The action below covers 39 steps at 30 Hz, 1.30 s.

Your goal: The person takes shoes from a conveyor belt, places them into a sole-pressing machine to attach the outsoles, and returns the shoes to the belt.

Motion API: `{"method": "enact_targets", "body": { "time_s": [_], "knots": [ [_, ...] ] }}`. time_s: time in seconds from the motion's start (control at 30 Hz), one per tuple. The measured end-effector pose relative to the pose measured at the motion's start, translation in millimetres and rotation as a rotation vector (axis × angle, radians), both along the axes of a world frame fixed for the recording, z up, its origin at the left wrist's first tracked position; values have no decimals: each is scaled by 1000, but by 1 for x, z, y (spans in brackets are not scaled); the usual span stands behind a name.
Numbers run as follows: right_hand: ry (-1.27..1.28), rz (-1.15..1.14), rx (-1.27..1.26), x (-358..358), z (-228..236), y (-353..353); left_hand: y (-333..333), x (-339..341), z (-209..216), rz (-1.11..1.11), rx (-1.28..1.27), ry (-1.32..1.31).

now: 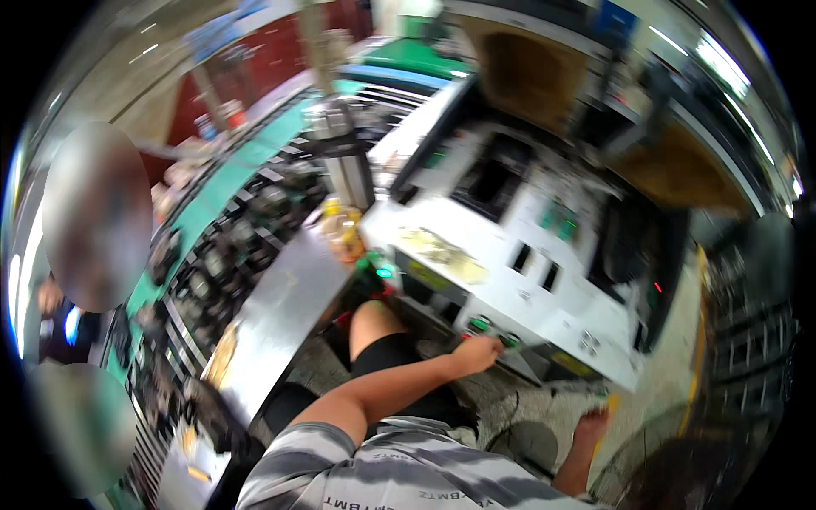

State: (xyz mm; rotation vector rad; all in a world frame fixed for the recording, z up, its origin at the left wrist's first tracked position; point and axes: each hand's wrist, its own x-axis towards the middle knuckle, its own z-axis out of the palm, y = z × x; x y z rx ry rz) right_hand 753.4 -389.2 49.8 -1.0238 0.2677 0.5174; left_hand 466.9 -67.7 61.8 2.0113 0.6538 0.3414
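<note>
My left hand (478, 355) is curled against the front of a white two-station machine (501, 263), at its round green buttons (480, 324). Whether the fingers hold or press anything is hidden. A second green button (509, 339) sits just right of the hand. My right hand (592, 422) hangs low on the right, apart from the machine, its fingers smeared by motion. Into the machine's white top are set a black frame (491, 177) and, farther right, a dark block (627, 242). A pale crumpled piece (442, 252) lies near the top's left edge.
On the left runs a roller conveyor (200, 200) crowded with dark, blurred items. A bare metal table (285, 293) stands between it and me. A yellow-orange bottle (342, 229) is by the machine's corner. Metal racks (748, 348) stand at right. Blurred people are at far left.
</note>
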Motion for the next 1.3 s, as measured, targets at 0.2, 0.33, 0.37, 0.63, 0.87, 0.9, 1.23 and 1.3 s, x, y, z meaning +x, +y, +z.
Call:
{"method": "enact_targets", "body": {
  "time_s": [0.2,0.33,0.37,0.63,0.87,0.9,1.23,1.3],
  "knots": [
    [-384,847,-578,-152,-74,140,44,-168,-20,414,-314,-203],
    [-1093,1496,-103,-349,-14,285,58,-349,24,1053,-585,-501],
    [-1193,1552,67,-396,4,313,59,-396,23,1141,-582,-611],
    [-1879,1661,337,-679,-2,511,98,-696,52,1603,-366,-1014],
    [-2251,1545,434,-762,-41,569,227,-910,12,1893,-51,-647],
    [-2265,1552,435,-763,-38,569,248,-935,3,1947,20,-566],
    [-2233,1712,316,-769,-24,579,393,-1021,-33,2035,185,474],
    [-2228,1683,325,-773,-21,579,386,-1000,-29,1994,294,591]
  ]
}}
